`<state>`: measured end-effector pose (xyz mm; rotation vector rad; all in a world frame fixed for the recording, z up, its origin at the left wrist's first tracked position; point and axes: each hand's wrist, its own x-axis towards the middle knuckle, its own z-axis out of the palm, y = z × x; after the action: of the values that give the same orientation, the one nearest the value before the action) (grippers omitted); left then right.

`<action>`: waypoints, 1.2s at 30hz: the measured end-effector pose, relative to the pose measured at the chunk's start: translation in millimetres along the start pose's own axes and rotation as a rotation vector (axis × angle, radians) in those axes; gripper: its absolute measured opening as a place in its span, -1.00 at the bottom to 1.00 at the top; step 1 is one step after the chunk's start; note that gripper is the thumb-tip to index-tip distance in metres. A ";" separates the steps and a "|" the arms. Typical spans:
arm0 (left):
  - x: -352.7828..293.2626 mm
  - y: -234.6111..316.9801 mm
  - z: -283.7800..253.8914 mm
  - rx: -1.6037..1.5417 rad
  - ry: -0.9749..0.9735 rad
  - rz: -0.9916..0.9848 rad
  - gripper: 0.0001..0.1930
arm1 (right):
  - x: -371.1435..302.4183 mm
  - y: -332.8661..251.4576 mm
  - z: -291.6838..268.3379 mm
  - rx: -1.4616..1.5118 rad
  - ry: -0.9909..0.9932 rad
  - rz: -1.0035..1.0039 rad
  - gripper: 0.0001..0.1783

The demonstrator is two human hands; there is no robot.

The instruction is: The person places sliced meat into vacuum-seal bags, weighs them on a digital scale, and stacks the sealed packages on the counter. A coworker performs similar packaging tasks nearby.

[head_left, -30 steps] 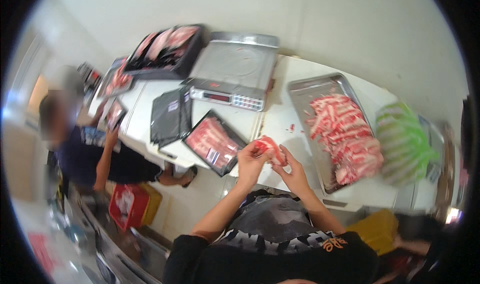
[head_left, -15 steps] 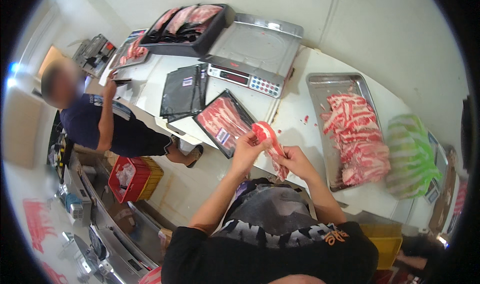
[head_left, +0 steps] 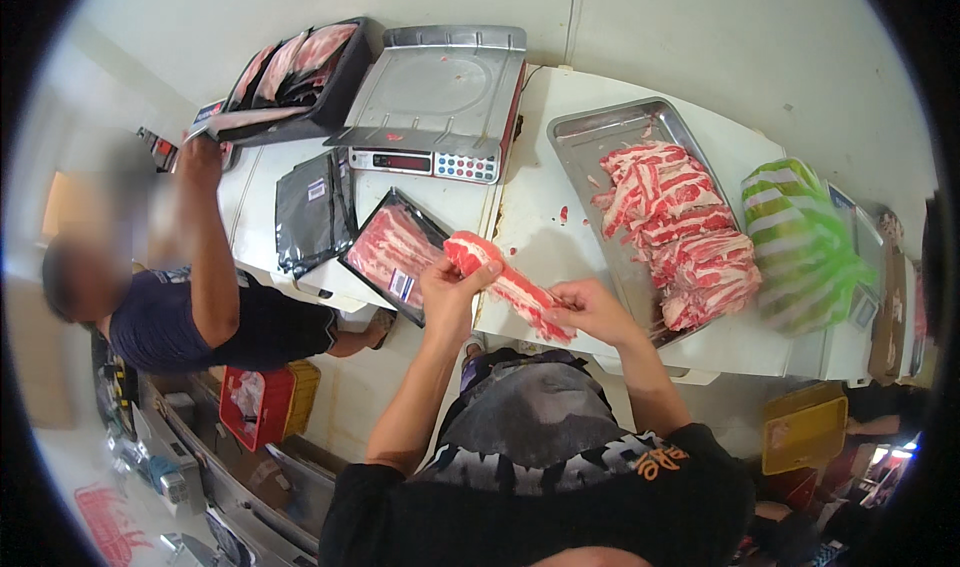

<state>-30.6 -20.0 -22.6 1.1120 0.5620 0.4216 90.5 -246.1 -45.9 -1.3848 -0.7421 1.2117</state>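
Between my two hands a strip of raw, fat-streaked meat (head_left: 515, 292) is stretched out at the table's front edge. My left hand (head_left: 452, 292) pinches its upper left end, thumb on top. At the lower right end, my right hand (head_left: 592, 312) grips it with thumb and fingers. Just beyond my left hand lies a flat clear-fronted pack of sliced meat (head_left: 385, 242) with a label. To the right, a metal tray (head_left: 585, 127) bears a pile of raw meat slices (head_left: 670, 197).
A digital scale (head_left: 435, 82) stands behind the pack. Black flat packs (head_left: 300, 222) lie left of it; a black bin (head_left: 335, 117) of meat packs sits farther back. A green-and-white striped bag (head_left: 795, 242) is right of the tray. A co-worker (head_left: 220, 317) stands left, raising a long flat thing.
The meat strip has gone from bunched to stretched out, and my hands are farther apart. The co-worker's arm has risen toward the black bin. My view has shifted.
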 end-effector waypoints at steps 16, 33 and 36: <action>1.6 0.6 -47.9 0.964 -0.018 0.422 -0.64 | 22.9 53.0 59.8 1.465 -0.171 -0.243 0.10; 60.7 17.3 -116.9 1.073 -0.686 0.573 -0.93 | 192.7 122.9 138.8 1.706 -0.291 -0.378 -0.34; 63.5 23.5 -124.2 1.038 -0.769 0.536 -0.94 | 231.4 120.5 147.7 1.643 -0.223 -0.320 -0.41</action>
<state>-58.1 114.9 -55.3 2.2925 -0.2879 0.0944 -6.6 -9.6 -202.5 0.2223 0.0576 1.1619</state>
